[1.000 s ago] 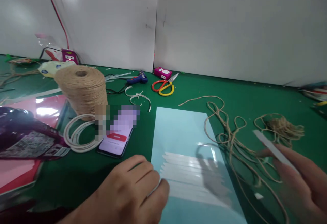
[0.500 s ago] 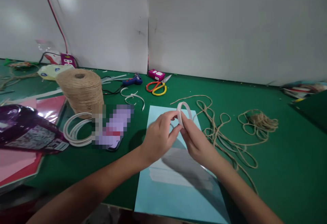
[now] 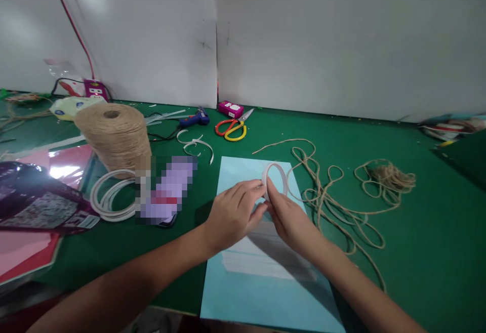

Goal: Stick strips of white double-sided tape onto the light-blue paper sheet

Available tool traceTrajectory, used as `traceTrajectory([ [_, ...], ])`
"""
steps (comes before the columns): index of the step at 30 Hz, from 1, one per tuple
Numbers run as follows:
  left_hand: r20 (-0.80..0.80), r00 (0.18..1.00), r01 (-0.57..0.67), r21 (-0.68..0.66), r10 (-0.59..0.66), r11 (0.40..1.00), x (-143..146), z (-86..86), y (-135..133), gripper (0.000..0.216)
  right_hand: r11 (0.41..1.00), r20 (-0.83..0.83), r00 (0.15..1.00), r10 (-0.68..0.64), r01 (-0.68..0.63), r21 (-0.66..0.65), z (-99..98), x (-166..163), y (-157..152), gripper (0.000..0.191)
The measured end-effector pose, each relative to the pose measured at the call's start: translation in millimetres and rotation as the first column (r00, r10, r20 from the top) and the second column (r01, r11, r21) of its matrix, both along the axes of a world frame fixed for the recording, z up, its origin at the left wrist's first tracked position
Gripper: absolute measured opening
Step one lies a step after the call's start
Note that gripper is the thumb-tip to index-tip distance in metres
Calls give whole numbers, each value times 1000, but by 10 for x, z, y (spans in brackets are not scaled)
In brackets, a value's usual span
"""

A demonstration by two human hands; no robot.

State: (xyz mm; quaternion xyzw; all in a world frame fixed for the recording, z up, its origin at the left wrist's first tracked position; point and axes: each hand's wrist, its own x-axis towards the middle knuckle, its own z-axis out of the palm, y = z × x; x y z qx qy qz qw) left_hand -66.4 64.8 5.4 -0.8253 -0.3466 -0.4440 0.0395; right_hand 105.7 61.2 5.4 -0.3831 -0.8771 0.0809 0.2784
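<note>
A narrow white ring (image 3: 265, 174), like a band of strip bent into a loop, stands upright between my hands. My left hand (image 3: 235, 214) pinches its left side with thumb and fingers. From the right, my right hand (image 3: 290, 216) grips its lower part, and the fingertips of both hands nearly meet there. Beneath them lies a light blue sheet (image 3: 235, 302) with rows of white strips (image 3: 266, 262) on it, partly covered by my hands and their shadow.
Loose twine (image 3: 321, 191) trails to the right, with a tangled bundle (image 3: 391, 177) beyond. Scissors (image 3: 235, 128), a pink box (image 3: 231, 109) and a blue glue gun (image 3: 195, 118) lie behind. Leftward are a twine spool (image 3: 114, 138), white rings (image 3: 110, 204), a blurred-out phone (image 3: 169, 191) and a purple bottle (image 3: 41, 199).
Both hands and the ring have moved slightly down, and the ring has turned so that its opening shows wider. My view has shifted a little.
</note>
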Motion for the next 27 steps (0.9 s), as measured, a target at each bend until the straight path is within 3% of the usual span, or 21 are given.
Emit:
traceTrajectory([
  [5, -43, 999, 20, -15, -20, 1000, 8, 15, -21, 41, 972, -156, 987, 33, -67, -224, 72, -22, -88, 63],
  [11, 51, 998, 36, -246, -24, 969, -38, 31, 1, 50, 915, -265, 959, 101, -194, -353, 215, -41, -136, 63],
  [19, 182, 982, 111, -380, -43, 919, -58, 73, 19, 51, 933, -238, 958, 160, -225, -281, 175, -9, -78, 62],
  [27, 105, 994, 23, -151, -7, 988, -86, 97, 71, 30, 980, -94, 984, 150, -161, -119, -5, 8, -21, 67],
])
